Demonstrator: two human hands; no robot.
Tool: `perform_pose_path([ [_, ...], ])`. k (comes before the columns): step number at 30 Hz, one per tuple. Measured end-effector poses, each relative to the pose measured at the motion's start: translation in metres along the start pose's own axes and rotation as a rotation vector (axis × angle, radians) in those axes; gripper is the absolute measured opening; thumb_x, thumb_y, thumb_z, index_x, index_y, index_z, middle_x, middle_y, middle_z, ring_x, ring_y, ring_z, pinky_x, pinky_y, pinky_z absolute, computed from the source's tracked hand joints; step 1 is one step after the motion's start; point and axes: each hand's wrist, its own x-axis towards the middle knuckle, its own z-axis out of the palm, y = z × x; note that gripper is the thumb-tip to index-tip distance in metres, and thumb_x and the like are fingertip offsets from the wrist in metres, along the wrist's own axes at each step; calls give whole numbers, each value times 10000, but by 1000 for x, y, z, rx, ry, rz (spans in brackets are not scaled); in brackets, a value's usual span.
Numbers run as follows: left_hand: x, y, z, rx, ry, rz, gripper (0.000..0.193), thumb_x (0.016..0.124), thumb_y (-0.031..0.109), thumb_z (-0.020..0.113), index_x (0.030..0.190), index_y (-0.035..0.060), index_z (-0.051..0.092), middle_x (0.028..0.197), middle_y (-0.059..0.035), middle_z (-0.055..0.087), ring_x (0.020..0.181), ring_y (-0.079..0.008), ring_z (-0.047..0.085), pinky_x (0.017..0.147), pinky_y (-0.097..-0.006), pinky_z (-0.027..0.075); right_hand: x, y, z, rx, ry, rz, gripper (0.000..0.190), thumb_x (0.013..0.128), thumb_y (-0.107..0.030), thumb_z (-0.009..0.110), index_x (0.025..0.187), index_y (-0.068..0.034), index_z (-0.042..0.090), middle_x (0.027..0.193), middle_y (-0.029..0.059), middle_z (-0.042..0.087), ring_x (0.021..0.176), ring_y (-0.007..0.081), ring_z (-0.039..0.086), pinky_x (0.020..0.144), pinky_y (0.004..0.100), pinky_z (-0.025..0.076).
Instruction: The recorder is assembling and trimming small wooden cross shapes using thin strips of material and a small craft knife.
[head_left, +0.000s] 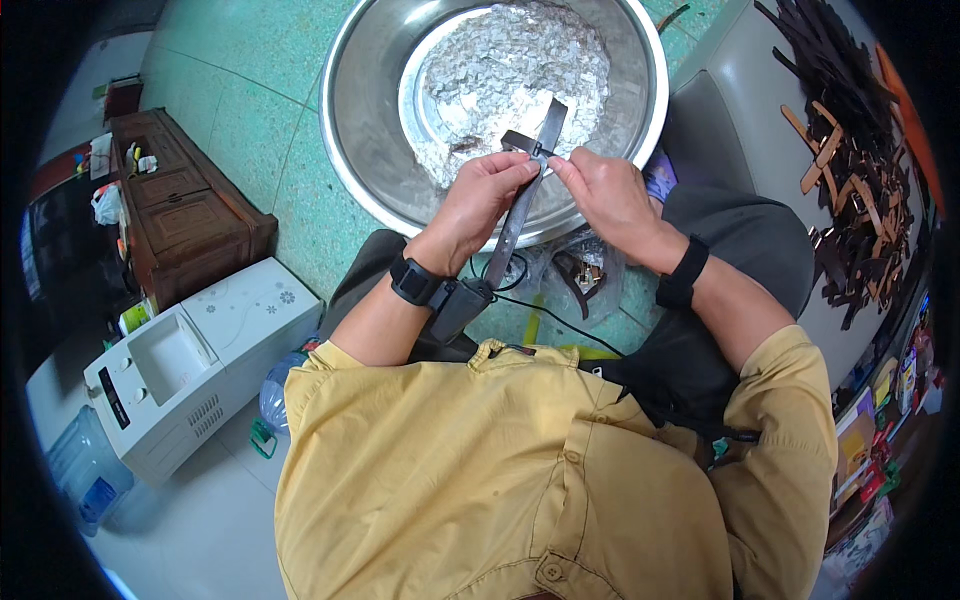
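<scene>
Both hands hold a narrow dark strap (517, 217), apparently leather, above the near half of a metal basin (360, 161). My left hand (484, 187) pinches the strap from the left, thumb on top, at a small buckle. From the right, my right hand (611, 191) grips the same spot between thumb and fingers. A short folded dark strap end (519, 140) sticks out to the left there. The strap's far end points over the basin; its near end passes close to a black box (461, 309) by my left wrist. The fingers partly hide the buckle.
Greyish flaky scraps (517, 67) lie in the basin. Below it, a clear plastic bag (585, 274) holds strap and buckle pieces near a black cable (562, 319). Dark and tan straps (862, 202) are heaped on a grey seat (720, 112). A water dispenser (247, 307) lies left.
</scene>
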Motion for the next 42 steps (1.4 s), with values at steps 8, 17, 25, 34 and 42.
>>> perform_pose_path([
  [8, 1, -4, 8, 190, 2, 58, 122, 835, 131, 619, 924, 49, 620, 797, 18, 618, 663, -33, 523, 599, -168, 408, 9, 14, -4, 582, -26, 320, 362, 793, -299, 625, 697, 47, 581, 509, 69, 465, 501, 105, 428, 468, 292, 351],
  [17, 0, 1, 10, 306, 127, 126, 142, 843, 156, 602, 887, 21, 611, 746, 6, 604, 651, -52, 544, 569, -199, 426, 8, 12, 0, 518, 47, 162, 260, 782, -205, 630, 764, 52, 601, 536, 83, 517, 513, 94, 448, 482, 299, 376],
  [25, 12, -13, 1, 478, 44, 323, 154, 893, 175, 522, 848, 30, 551, 724, -8, 567, 612, -64, 491, 587, -187, 398, 9, 7, -8, 570, 4, 250, 244, 794, -191, 614, 773, 52, 608, 548, 61, 527, 525, 87, 450, 492, 289, 375],
  [34, 15, 2, -14, 259, 319, 210, 172, 859, 173, 545, 806, 9, 550, 685, -28, 565, 603, -82, 512, 559, -214, 408, 11, 10, -11, 830, -107, 467, 208, 818, -177, 590, 737, 15, 595, 530, -19, 465, 457, 62, 404, 415, 251, 305],
  [42, 2, 10, 7, 215, 72, 68, 157, 834, 183, 564, 841, 39, 625, 760, -10, 608, 714, -83, 537, 617, -202, 406, 11, 8, -13, 875, -119, 488, 212, 824, -180, 578, 704, -5, 566, 538, -22, 449, 425, 66, 413, 373, 246, 315],
])
